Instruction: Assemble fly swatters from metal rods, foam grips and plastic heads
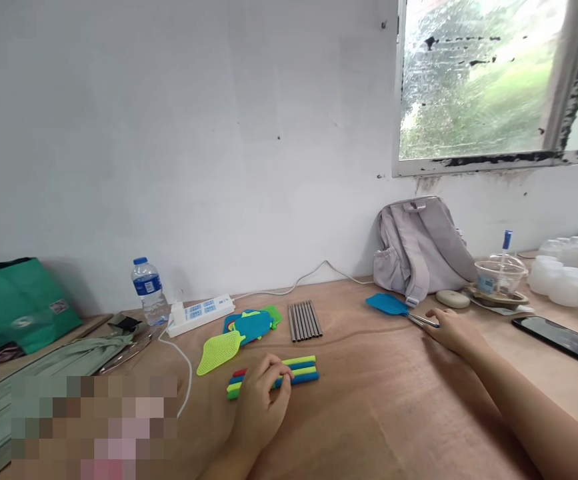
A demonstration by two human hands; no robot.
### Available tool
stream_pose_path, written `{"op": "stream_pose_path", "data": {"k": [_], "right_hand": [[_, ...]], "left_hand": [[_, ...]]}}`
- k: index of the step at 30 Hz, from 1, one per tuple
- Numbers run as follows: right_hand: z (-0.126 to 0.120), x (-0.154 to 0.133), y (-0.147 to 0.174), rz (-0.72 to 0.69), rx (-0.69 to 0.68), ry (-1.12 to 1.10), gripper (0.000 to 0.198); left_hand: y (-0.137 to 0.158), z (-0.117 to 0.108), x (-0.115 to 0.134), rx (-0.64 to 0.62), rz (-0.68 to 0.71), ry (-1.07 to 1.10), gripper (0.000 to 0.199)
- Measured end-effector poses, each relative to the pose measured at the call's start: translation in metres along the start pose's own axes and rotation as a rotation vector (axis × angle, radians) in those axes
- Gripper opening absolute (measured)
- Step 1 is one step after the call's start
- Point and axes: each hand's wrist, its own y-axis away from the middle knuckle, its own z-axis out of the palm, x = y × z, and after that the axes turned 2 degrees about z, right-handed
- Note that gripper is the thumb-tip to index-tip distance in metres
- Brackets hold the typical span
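My left hand lies over a row of coloured plastic handle tubes in yellow, blue, green and red. Its thumb and forefinger pinch at a blue tube, though the other fingers hide part of the row. Farther right, my right hand is closed on the metal rod of a fly swatter, whose blue head points left on the table. Loose swatter heads, a yellow one and a blue one among them, overlap behind my left hand. Several grey metal tubes lie side by side to their right.
A power strip with a white cord and a water bottle stand by the wall. A grey backpack leans there too. At right are a plastic cup, a phone and white jars; a green bag sits left.
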Motion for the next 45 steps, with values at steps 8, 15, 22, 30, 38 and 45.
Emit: {"op": "stream_pose_path", "data": {"k": [8,15,22,30,38,45], "right_hand": [[0.005,-0.005,0.004,-0.070,-0.022,0.031,0.023],[-0.002,-0.011,0.009,-0.135,0.055,0.004,0.025],[0.010,-0.116,0.056,-0.865,0.188,-0.389,0.028],[0.036,-0.195,0.038,-0.948,0.045,-0.550,0.027],[0.048,-0.209,0.015,-0.956,-0.045,-0.608,0.025],[0.043,-0.201,0.019,-0.956,-0.119,-0.636,0.030]], "left_hand": [[-0.008,-0.010,-0.022,0.074,-0.065,-0.194,0.023],[-0.011,-0.020,-0.031,0.063,-0.108,-0.320,0.022],[-0.008,0.003,-0.019,-0.051,-0.013,-0.260,0.016],[-0.013,0.022,-0.005,-0.226,0.113,-0.308,0.013],[-0.014,0.021,-0.006,-0.296,0.008,-0.249,0.011],[-0.013,0.021,-0.003,-0.307,-0.017,-0.178,0.014]]}}
